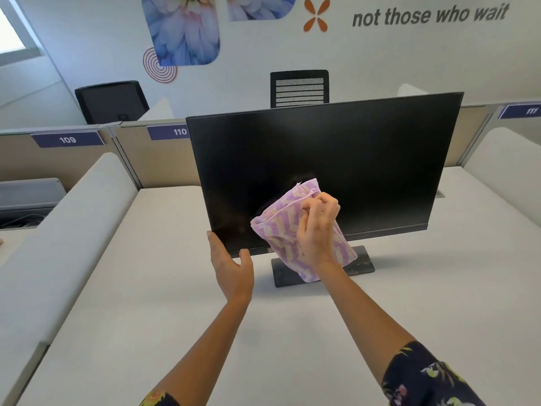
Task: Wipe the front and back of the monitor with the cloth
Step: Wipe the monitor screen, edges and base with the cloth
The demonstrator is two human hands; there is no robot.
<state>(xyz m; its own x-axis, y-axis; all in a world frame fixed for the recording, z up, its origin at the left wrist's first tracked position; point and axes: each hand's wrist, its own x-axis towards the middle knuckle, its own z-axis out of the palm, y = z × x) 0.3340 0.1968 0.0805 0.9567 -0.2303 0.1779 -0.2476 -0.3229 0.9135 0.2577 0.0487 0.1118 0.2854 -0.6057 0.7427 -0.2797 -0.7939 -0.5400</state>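
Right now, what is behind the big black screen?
Above the monitor peeks the top of a black mesh chair, and the beige partition runs behind it. The monitor hides the rest of the chair and its own back.

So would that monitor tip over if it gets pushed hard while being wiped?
Probably a bit tippy: the wide monitor stands on one small base, and the left hand braces its lower corner. It looks rigid, so a push from the right hand through the cloth would likely rock the whole panel, not bend it.
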